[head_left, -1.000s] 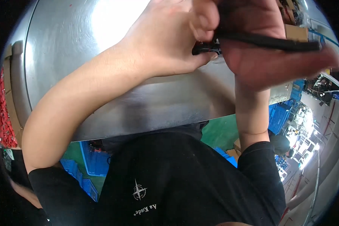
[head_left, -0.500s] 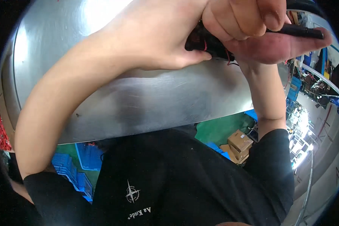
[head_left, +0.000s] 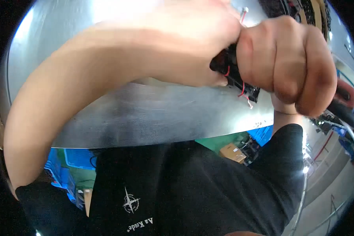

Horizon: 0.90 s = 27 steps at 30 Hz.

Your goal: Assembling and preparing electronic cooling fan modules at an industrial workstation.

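Observation:
My left hand [head_left: 196, 35], blurred by motion, reaches over the metal table [head_left: 161, 114] and is closed round a glossy black part with thin red wires [head_left: 233, 69]. Its thumb lies along the part's lower side; the other fingers are hidden. A small pale connector [head_left: 250, 104] dangles from a wire at the part's lower end. Right beside it, my right hand [head_left: 285, 65] is clenched in a fist. A black rod-shaped tool [head_left: 342, 112] juts out past the fist's far right side, smeared by motion, so its exact kind cannot be made out.
Beneath the table edge are blue plastic crates [head_left: 80, 158] on the left, and a cardboard box [head_left: 233, 152] and another blue crate [head_left: 261, 135] on the green floor at right. Dark items [head_left: 279, 8] lie at the table's far right.
My right hand has turned and come lower, its knuckles now facing up. The black part has shifted right and down, showing more of its wired end. The view has shifted slightly.

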{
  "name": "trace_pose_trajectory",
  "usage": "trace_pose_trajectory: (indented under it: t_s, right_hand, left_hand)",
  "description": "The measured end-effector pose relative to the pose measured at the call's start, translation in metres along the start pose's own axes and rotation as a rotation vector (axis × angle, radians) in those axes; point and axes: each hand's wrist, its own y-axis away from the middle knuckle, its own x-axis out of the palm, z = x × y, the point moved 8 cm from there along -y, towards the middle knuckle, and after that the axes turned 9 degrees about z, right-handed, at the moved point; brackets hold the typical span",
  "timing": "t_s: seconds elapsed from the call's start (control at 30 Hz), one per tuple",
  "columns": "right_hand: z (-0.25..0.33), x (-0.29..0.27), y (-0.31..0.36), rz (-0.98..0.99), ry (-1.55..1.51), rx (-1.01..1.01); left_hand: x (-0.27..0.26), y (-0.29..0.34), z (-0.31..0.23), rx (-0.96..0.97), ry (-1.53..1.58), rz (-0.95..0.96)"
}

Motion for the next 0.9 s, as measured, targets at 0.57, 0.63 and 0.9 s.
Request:
trace_pose_trajectory:
  t_s: [0.57, 0.63, 0.9]
  right_hand:
    - [0.064, 0.009, 0.018, -0.969, 0.56, -0.018]
    - [0.069, 0.028, 0.013, -1.003, 0.556, -0.049]
    - [0.028, 0.034, -0.005, -1.279, 0.839, -0.201]
  left_hand:
    - [-0.016, -0.037, -0.005, -0.335, -0.027, 0.373]
    - [-0.018, -0.035, -0.007, -0.312, -0.049, 0.343]
    - [-0.028, -0.027, -0.021, -0.328, -0.312, 0.2]
